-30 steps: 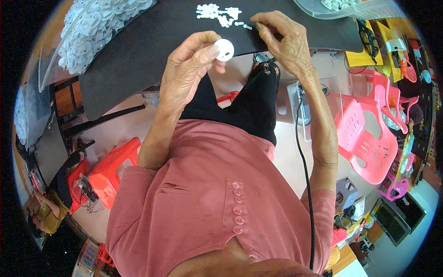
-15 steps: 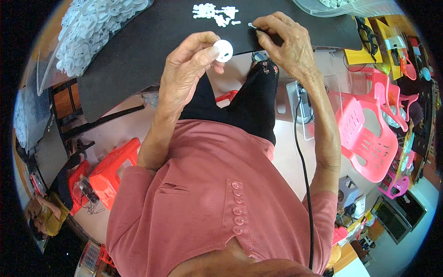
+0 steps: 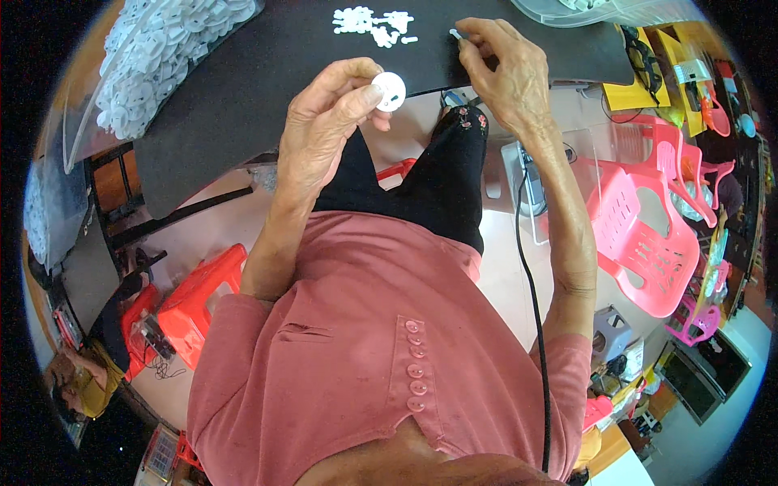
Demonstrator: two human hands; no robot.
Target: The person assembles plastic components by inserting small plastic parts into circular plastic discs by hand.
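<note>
My left hand (image 3: 324, 117) pinches a white round plastic disc (image 3: 393, 86) by its edge, between thumb and fingers. A small dark slot shows in the disc's face. Over the table's near edge, my right hand (image 3: 512, 77) is closed on a small white plastic peg (image 3: 455, 34) held at the fingertips. Left of that hand, a loose group of similar small white pegs (image 3: 355, 20) lies on the dark table (image 3: 284, 53). The two hands are apart.
A clear bin at the far left holds a heap of white discs (image 3: 150, 65). Another clear tub (image 3: 567, 18) stands at the far right. Below the table are red stools (image 3: 203, 300) and, to the right, a pink chair (image 3: 648, 243). A black cable (image 3: 535, 300) hangs down my front.
My right hand has shifted slightly right and up with the peg, turning it more upright. My left hand keeps the disc in nearly the same place.
</note>
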